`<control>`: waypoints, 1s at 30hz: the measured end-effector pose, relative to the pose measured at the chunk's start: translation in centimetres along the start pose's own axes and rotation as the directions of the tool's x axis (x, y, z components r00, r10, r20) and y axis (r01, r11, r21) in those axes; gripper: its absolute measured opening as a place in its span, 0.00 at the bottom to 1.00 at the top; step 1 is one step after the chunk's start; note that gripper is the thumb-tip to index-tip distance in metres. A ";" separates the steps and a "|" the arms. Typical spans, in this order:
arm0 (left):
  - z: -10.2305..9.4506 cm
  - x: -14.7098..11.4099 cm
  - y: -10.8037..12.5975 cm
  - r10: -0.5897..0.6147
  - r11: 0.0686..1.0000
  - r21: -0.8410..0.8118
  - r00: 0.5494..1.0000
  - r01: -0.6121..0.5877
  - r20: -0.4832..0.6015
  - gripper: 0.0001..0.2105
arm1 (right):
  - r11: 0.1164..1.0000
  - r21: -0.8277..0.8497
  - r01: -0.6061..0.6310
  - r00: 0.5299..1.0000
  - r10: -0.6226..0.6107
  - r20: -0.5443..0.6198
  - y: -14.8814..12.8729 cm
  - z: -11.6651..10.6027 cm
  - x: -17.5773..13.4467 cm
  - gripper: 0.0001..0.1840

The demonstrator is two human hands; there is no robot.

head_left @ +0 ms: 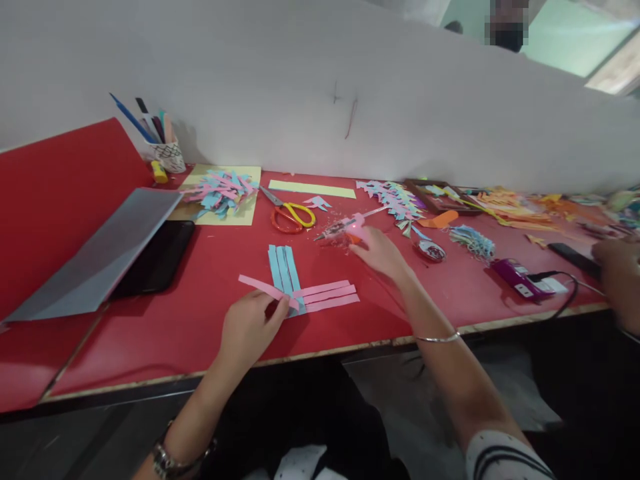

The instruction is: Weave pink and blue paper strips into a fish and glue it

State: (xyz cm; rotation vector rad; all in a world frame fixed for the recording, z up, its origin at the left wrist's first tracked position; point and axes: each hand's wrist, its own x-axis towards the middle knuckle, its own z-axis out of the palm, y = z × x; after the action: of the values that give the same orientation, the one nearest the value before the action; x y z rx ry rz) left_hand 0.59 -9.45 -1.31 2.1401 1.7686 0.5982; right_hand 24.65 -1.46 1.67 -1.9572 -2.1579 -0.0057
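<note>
My left hand [250, 325] is closed on a pink paper strip [260, 287], thumb and fingers near its right end. That end lies over the corner where blue paper strips [283, 267] meet other pink strips [327, 295], laid side by side. My right hand [380, 253] is round the handle side of a clear-and-pink glue gun [343, 228], with its nozzle pointing left and a glue stick out of its back. The fingers partly hide the handle. Scissors [287, 217] with red and yellow handles lie behind the strips.
Cut paper pieces [223, 192] are heaped on a yellow sheet [245, 217]. A dark tablet-like object [160, 260] lies under a grey sheet [110, 253] at left, near a pen cup [169, 157]. At right are a purple power adapter [523, 279], its cord, and another person's hand [620, 280].
</note>
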 end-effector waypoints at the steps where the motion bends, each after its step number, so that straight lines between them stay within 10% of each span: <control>1: 0.0 0.0 0.0 0.004 1.000 -0.005 1.000 -0.004 0.001 0.15 | 1.000 -0.002 -0.005 0.999 0.005 0.051 -0.5 0.1 0.5 0.17; 8: -0.3 0.0 0.4 -0.010 1.000 -0.008 1.000 0.010 0.022 0.14 | 0.998 -0.055 -0.012 1.000 0.012 0.000 -3.3 -1.3 -0.1 0.16; 15: 0.0 -0.4 0.1 0.107 0.988 -0.106 0.993 -0.112 -0.052 0.12 | 0.719 0.652 0.240 0.858 -0.472 0.203 -7.8 -2.7 -3.7 0.24; 20: 0.2 -0.5 0.1 0.157 0.984 -0.069 0.984 -0.163 -0.084 0.10 | 0.743 0.613 0.269 0.900 -0.421 0.115 -7.6 -2.5 -4.3 0.07; 30: 0.8 -0.4 -0.3 0.185 0.981 -0.040 0.978 -0.189 -0.092 0.07 | 0.844 0.506 0.175 0.968 -0.241 0.066 -3.8 -1.8 -6.1 0.05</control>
State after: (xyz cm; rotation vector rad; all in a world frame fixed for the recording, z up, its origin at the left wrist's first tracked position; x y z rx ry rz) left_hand 0.69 -9.78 -2.15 2.2953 1.5886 0.7856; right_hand 21.70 -8.18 2.97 -1.4567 -2.1568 0.5967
